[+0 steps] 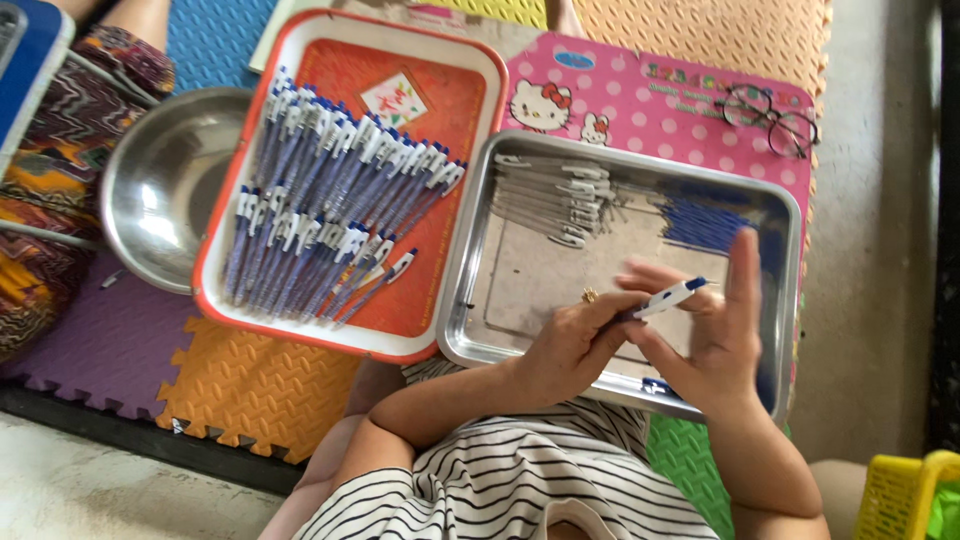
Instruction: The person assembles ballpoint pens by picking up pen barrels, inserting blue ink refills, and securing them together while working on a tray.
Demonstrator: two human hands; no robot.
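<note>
Over the steel tray (470, 330) my left hand (565, 345) pinches a white pen with a blue end (668, 297). My right hand (715, 335) touches the pen's far end, fingers spread around it. Inside the steel tray lie several white pen barrels (555, 195) at the back left and a heap of blue parts (705, 225) at the back right. A gold ring (590, 295) shows on my left hand. To the left, a red tray (470, 120) holds rows of several finished blue and white pens (330, 215).
A pink patterned board (640, 105) lies under the trays, with a pair of glasses (770, 120) on its far right. A steel bowl (165, 185) sits left of the red tray, next to another person's patterned clothing (50, 170). Coloured foam mats (250, 385) cover the floor. A yellow basket (900, 495) is at bottom right.
</note>
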